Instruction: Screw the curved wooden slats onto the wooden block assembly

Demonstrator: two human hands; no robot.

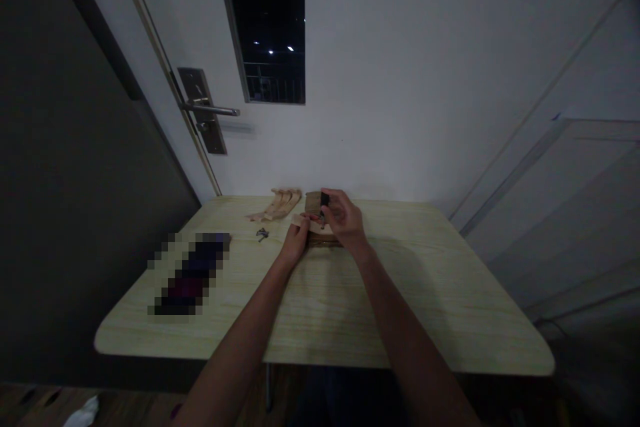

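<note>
Gripping right hand (pixel 345 217): fingers closed round small black tool (pixel 325 199).
Left hand (pixel 296 240): against pale wooden block (pixel 313 201); closure unclear.
Curved pale wooden slats (pixel 278 204): four, behind-left.
Dark metal screws (pixel 262 234): cluster, uncounted.

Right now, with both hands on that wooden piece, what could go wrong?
1. The small dark tool in the right hand sits close to the left hand on the wooden piece; a slip could jab fingers.
2. The small dark fasteners lie loose on the table; a forearm might sweep them off.
</note>
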